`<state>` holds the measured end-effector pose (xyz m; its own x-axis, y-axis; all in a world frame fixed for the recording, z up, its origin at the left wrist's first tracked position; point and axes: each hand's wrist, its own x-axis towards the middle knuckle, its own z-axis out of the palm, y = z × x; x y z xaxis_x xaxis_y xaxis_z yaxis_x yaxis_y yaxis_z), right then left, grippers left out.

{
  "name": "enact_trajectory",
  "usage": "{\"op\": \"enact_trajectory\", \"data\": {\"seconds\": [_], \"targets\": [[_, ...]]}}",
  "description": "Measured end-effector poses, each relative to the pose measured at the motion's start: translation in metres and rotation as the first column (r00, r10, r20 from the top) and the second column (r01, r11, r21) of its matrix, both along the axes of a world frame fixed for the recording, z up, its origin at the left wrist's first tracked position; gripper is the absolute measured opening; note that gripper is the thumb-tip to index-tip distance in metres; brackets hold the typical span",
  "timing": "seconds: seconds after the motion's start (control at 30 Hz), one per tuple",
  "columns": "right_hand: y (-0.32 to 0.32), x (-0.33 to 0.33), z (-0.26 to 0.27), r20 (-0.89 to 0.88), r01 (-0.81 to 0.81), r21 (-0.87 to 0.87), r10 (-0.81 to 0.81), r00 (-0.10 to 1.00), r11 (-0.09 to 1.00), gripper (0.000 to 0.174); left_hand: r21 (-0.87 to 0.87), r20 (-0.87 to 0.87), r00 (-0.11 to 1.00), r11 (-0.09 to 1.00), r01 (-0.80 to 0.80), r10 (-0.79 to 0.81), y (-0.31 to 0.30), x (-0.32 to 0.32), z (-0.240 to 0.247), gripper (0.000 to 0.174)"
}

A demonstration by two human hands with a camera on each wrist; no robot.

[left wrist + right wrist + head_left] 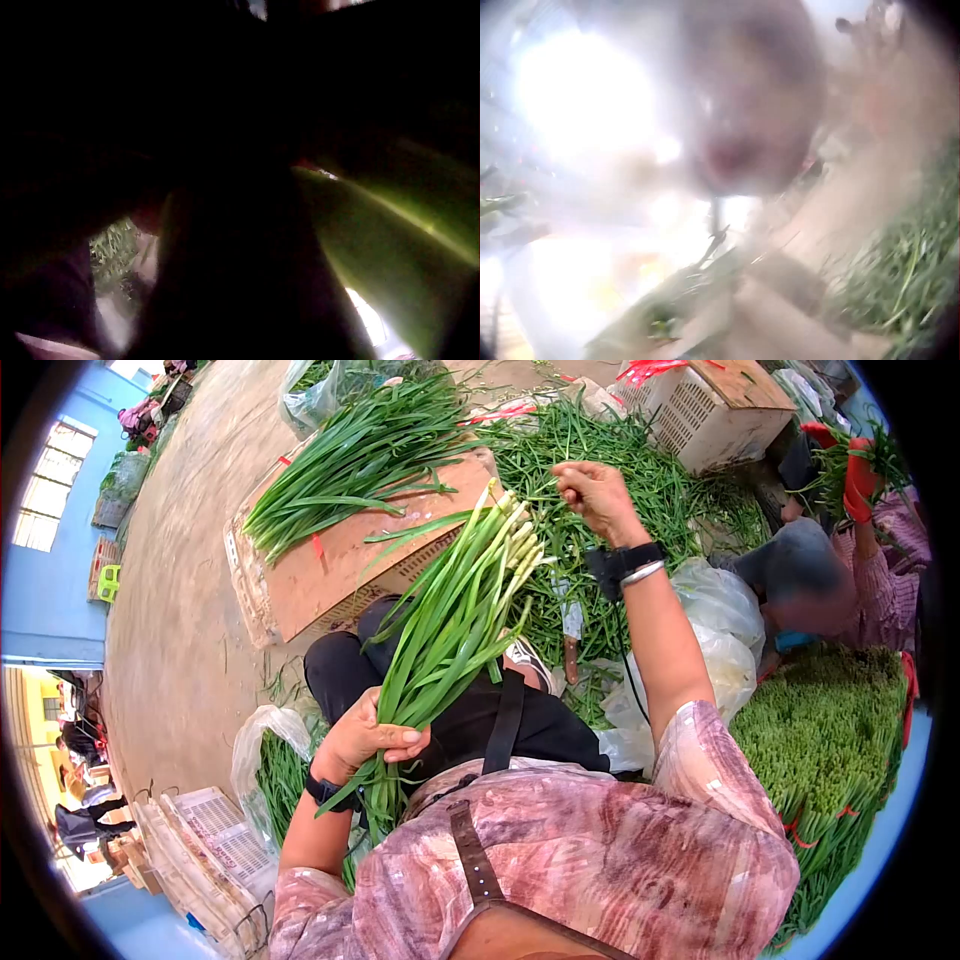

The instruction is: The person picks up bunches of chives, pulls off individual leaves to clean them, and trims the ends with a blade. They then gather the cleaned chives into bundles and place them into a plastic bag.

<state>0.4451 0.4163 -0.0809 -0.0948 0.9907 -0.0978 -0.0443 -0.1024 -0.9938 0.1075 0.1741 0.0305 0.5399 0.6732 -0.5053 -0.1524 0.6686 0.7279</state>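
Observation:
In the head view, my left hand [367,742] grips a bunch of garlic chives [440,625] by its leafy lower part, thumb across the leaves. Its pale stem ends [515,535] point up and away from me. Beyond them my right hand [603,500] is raised with fingers curled, thumb and fingertips pinching a thin pale strand near the stem tops. Most of the left wrist view is dark, with a broad green leaf [375,240] close to the lens. Blur and glare hide the right hand's work in the right wrist view.
A larger pile of chives [350,460] lies on a board-topped crate [360,575] ahead. Loose greens [640,475] cover the floor on the right, with a knife [571,622] near my shoe. Bundled budding stems [830,730] stand at the right, where another person [880,550] sits.

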Motion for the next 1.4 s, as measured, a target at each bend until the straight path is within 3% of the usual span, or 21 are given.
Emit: {"op": "enact_trajectory", "data": {"seconds": [0.03,0.07,0.1,0.13,0.17,0.2,0.23,0.3,0.33,0.43,0.47,0.5,0.57,0.67,0.73,0.87,1.0,1.2,1.3,1.37,1.4], "targets": [[0.005,0.008,-0.004,0.237,0.085,0.129,-0.114,0.965,0.988,0.036,0.004,-0.036,0.999,1.000,0.007,-0.007,0.000,0.001,0.001,0.030],[0.004,0.016,-0.010,0.644,0.070,0.380,-0.319,0.695,0.922,0.044,0.013,-0.072,0.997,1.000,0.013,-0.012,0.001,0.001,0.002,0.029],[-0.005,0.016,-0.009,0.806,-0.074,0.570,-0.540,0.243,0.818,0.053,0.036,-0.125,0.992,0.999,0.030,-0.026,0.003,0.002,0.004,0.031],[-0.014,0.010,0.021,0.758,-0.026,0.487,-0.408,0.508,0.873,0.063,0.054,-0.176,0.984,0.997,0.048,-0.037,0.005,0.004,0.004,0.033],[-0.018,0.002,0.044,0.473,-0.014,0.230,-0.099,0.875,0.973,0.060,0.068,-0.229,0.972,0.995,0.069,-0.052,0.006,0.006,0.004,0.035],[-0.032,-0.010,0.068,0.272,-0.151,0.155,0.105,0.956,0.976,0.058,0.106,-0.302,0.950,0.987,0.123,-0.086,0.008,0.005,0.000,0.031],[-0.044,-0.021,0.084,0.045,-0.295,0.120,0.291,0.956,0.948,0.055,0.119,-0.321,0.944,0.985,0.126,-0.082,0.008,0.007,0.001,0.030],[-0.045,-0.037,0.071,0.113,-0.512,0.149,0.500,0.859,0.846,0.050,0.162,-0.359,0.931,0.979,0.123,-0.057,0.011,0.013,0.009,0.028],[-0.044,-0.042,0.069,0.063,-0.513,0.114,0.509,0.859,0.851,0.046,0.147,-0.414,0.903,0.970,0.194,-0.118,0.013,0.008,0.013,0.034],[-0.051,-0.046,0.079,-0.006,-0.444,0.167,0.451,0.893,0.880,0.039,0.497,-0.628,0.774,0.808,0.316,0.083,0.009,0.002,0.015,0.046],[-0.057,-0.048,0.088,-0.115,-0.422,0.191,0.447,0.887,0.886,0.035,0.564,-0.740,0.645,0.696,0.444,0.189,0.011,0.003,0.024,0.055],[-0.055,-0.050,0.087,-0.076,-0.400,0.262,0.432,0.899,0.878,0.034,0.600,-0.731,0.637,0.675,0.429,0.244,0.012,0.000,0.021,0.057],[-0.062,-0.051,0.092,0.052,-0.462,0.202,0.461,0.886,0.864,0.032,0.671,-0.700,0.620,0.623,0.401,0.354,0.015,-0.010,0.014,0.060],[-0.063,-0.050,0.081,0.158,-0.463,0.261,0.436,0.886,0.847,0.031,0.636,-0.758,0.520,0.623,0.455,0.394,0.020,-0.014,0.021,0.062],[-0.071,-0.050,0.087,0.235,-0.472,0.294,0.415,0.879,0.831,0.036,0.655,-0.719,0.590,0.642,0.399,0.367,0.020,-0.017,0.023,0.062],[-0.074,-0.051,0.068,0.110,-0.498,0.286,0.488,0.866,0.818,0.042,0.653,-0.688,0.643,0.672,0.348,0.336,0.022,-0.020,0.020,0.059],[-0.079,-0.054,0.062,0.220,-0.350,0.422,0.280,0.934,0.836,0.031,0.682,-0.675,0.633,0.648,0.340,0.379,0.025,-0.016,0.021,0.058],[-0.075,-0.063,0.032,-0.013,0.048,0.489,-0.048,0.999,0.871,0.020,0.707,-0.690,0.575,0.582,0.402,0.440,0.026,-0.011,0.018,0.061],[-0.063,-0.055,0.022,-0.224,0.250,0.358,-0.177,0.958,0.899,0.017,0.699,-0.711,0.531,0.539,0.469,0.461,0.026,-0.010,0.015,0.064],[-0.045,-0.037,0.002,-0.181,0.385,0.383,-0.340,0.923,0.840,0.011,0.706,-0.708,0.508,0.516,0.486,0.491,0.025,-0.010,0.012,0.066],[-0.035,-0.024,-0.009,-0.231,0.462,0.259,-0.410,0.882,0.848,0.012,0.716,-0.698,0.501,0.503,0.484,0.513,0.024,-0.010,0.010,0.067]]}}
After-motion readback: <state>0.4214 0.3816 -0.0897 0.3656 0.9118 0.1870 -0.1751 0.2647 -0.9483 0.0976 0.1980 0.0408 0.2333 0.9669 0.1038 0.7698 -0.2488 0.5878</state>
